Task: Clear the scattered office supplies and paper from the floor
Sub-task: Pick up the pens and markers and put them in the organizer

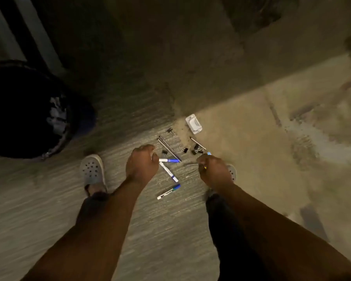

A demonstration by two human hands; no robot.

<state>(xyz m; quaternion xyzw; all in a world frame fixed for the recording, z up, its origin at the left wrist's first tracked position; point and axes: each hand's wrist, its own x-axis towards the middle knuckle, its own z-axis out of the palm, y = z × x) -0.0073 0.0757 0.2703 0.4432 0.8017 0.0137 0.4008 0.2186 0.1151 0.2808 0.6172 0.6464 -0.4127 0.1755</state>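
Bin (28,110) sits on the floor (49,209) at far left, dark, round, with crumpled white paper (57,116) inside. Just right of it, a light perforated clog (92,171) on the person's left foot.

Left hand (142,165) is low over the floor, fingers curled shut, fingertips at the white end of a blue-capped marker (169,160); can't tell if it actually grips it or only touches. Second marker (168,171) runs diagonally down from that same spot, white body, blue band near its lower end. Third marker (169,192) lies apart below, blue cap pointing up-right.

Past the left hand: two thin dark pens (169,149) side by side on a diagonal, small black binder clip (165,152) just left of them, another clip (170,130) further up.

Toward the middle-right: clip (184,149), a thin stick-like pen (197,142), and a cluster of black clips (198,150) touching it. White stapler-like block (194,123) lies above these, where the floor's striped part meets the bare tan part.

Right hand (215,171) is closed around several pen-like items (208,154), a blue tip sticking out on top and a thin rod poking left. Second clog mostly hidden behind that hand.
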